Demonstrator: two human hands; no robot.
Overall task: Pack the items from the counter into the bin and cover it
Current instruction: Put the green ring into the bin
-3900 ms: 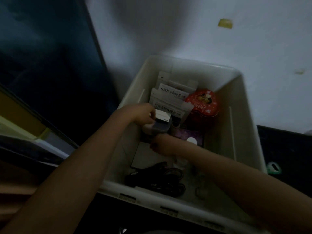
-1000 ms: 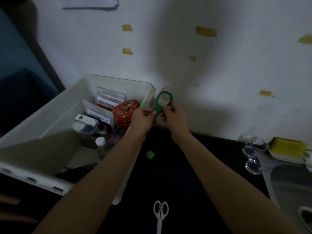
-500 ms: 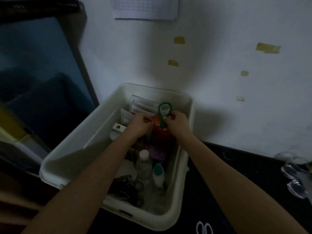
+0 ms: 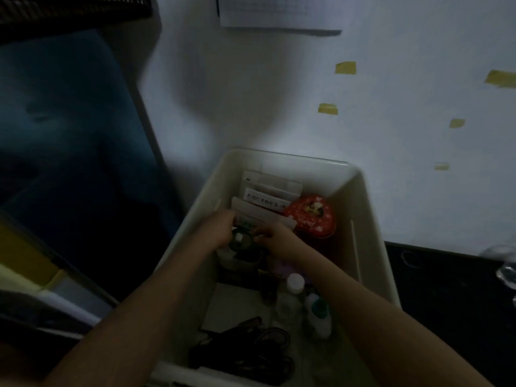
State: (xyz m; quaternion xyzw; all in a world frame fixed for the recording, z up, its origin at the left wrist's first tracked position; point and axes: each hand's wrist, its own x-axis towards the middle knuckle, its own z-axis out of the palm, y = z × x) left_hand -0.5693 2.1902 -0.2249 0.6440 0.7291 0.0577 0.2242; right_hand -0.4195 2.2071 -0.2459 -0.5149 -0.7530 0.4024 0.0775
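A white bin (image 4: 371, 227) stands on the dark counter against the wall. Both of my hands are down inside it, at its left middle. My left hand (image 4: 220, 231) and my right hand (image 4: 275, 241) pinch a green ring-shaped tool (image 4: 242, 239) between them, low among the packed items. Behind them stand white paper packets (image 4: 268, 201) and a red heart-shaped tin (image 4: 311, 216). Small white bottles (image 4: 296, 283) and a tangle of black cable (image 4: 251, 350) lie nearer to me in the bin.
The black counter (image 4: 446, 289) runs to the right of the bin, with clear glassware (image 4: 506, 270) at the right edge. The white wall behind carries yellow tape scraps (image 4: 345, 67) and a sheet of paper (image 4: 276, 12). A dark blue surface (image 4: 69, 121) lies left.
My hands carried the green ring tool from beside the bin, over its rim, and lowered it among the items inside. My view swung left and closer onto the bin.
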